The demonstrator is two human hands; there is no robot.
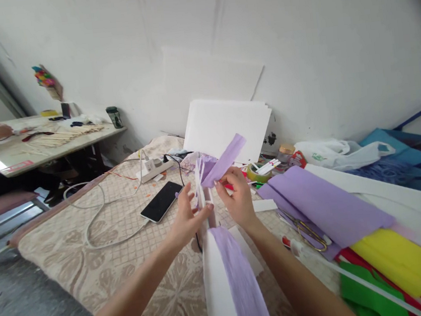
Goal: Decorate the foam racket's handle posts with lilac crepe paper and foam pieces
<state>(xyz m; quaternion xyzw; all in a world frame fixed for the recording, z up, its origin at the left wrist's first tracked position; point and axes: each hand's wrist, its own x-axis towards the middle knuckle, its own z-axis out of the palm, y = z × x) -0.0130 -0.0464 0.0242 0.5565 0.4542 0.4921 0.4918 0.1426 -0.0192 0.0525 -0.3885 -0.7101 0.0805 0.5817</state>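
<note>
My right hand (238, 198) pinches a strip of purple crepe paper (229, 160) between thumb and fingertips; the strip slants up to the right. My left hand (187, 216) is closed around the side of a narrow white frame (208, 196), with its thumb lying across the front. More crumpled purple paper hangs at the frame's upper end. Nearer to me, a long band of purple crepe paper (239, 276) lies along a white board (218, 289) between my forearms. The back of the frame and some of my left fingertips are hidden.
A phone (162, 201) on a cable lies left, near a power strip (154, 168). Right are purple sheets (325, 200), scissors (308, 230), a tape roll (258, 174) and yellow paper (397, 258). White sheets (225, 126) lean behind. Another person's hand (0, 132) is over the left table.
</note>
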